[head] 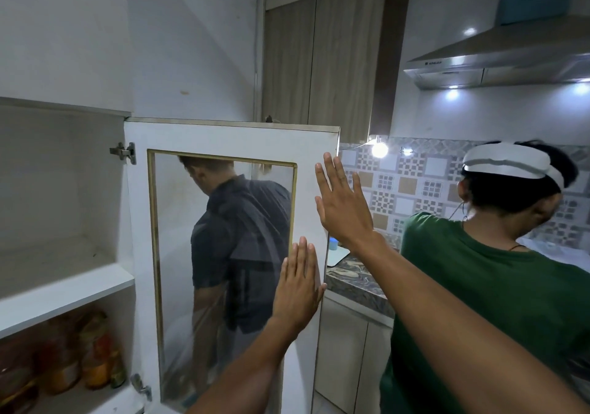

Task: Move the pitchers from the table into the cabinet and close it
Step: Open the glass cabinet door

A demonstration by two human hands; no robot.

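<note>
A white cabinet door [223,137] with a gold-framed glass pane stands swung out in front of me, hinged at its left edge. My left hand [298,286] lies flat on the door's right stile, fingers together and pointing up. My right hand [343,203] is spread open at the door's right edge, higher up. The cabinet [64,282] is open at the left. Its upper shelf looks bare. Its lower shelf holds several orange and brown containers [92,350], too blurred to tell what they are. I see no table.
A person in a green shirt [479,302] with a white headband stands close on my right at a marble counter [354,282]. Another person in a dark shirt shows through or in the glass. A range hood [498,59] hangs at upper right.
</note>
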